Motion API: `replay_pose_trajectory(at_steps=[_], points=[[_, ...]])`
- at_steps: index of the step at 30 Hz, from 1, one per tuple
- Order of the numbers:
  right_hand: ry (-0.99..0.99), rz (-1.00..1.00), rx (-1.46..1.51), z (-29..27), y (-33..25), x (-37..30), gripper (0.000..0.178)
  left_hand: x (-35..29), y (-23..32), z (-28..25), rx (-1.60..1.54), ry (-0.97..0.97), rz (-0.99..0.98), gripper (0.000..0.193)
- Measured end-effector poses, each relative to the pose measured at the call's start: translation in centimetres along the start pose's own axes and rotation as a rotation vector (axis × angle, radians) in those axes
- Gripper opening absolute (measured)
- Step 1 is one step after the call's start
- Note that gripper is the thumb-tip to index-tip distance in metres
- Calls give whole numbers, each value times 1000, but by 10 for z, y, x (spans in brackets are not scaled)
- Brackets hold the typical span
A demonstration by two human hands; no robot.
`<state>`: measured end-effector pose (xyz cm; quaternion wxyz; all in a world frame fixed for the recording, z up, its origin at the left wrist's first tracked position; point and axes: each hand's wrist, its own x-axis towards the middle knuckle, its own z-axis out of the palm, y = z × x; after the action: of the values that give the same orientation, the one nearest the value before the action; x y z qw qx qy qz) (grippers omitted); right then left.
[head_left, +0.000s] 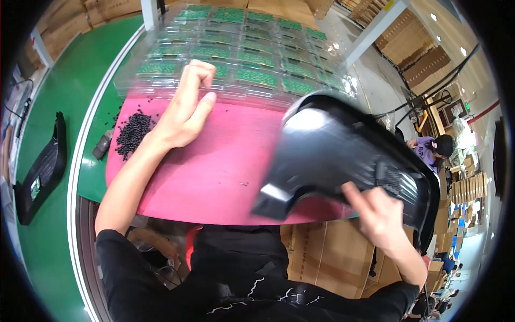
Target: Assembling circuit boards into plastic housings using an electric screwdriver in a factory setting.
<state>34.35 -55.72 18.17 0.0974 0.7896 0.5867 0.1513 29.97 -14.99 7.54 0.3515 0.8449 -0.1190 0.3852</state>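
My right hand (378, 217) grips the lower edge of a large glossy black plastic shell (332, 142), which is tilted over the right side of the pink mat (230, 155). Motion blurs both hand and shell. My left hand (185, 110) is raised above the mat's far left part, by the near edge of clear plastic trays (214, 88). Its fingers are curled, and whatever they may hold is hidden. Close to my left forearm lies a heap of small black pieces, seemingly screws (135, 133). Rows of green circuit boards (256, 77) fill the trays.
Another black shell (40, 172) with a small green board rests at the left on the green surface (102, 70). A dark lump (102, 146) sits beside the mat. Cardboard (330, 252) stands below the mat's front edge. A person in purple (426, 149) is farther off, right.
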Motion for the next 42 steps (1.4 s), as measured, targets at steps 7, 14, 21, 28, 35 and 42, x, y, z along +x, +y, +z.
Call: replay_pose_trajectory(at_steps=[7,14,21,28,35,42], points=[[-334,-275,400,35,-45,81,65,2,31,-7,-213,-328,-225,22],[-124,-258,685,39,-6,225,20,-11,22,-5,77,-356,-130,32],[132,130,267,134,77,404,39,-17,18,6,133,-297,-187,22],[89,440,191,214,106,516,64,-19,9,14,167,-263,-179,21],[55,397,86,215,103,539,70,-20,7,13,233,-286,-164,21],[651,349,701,162,71,480,70,-14,14,-6,206,-378,-77,19]])
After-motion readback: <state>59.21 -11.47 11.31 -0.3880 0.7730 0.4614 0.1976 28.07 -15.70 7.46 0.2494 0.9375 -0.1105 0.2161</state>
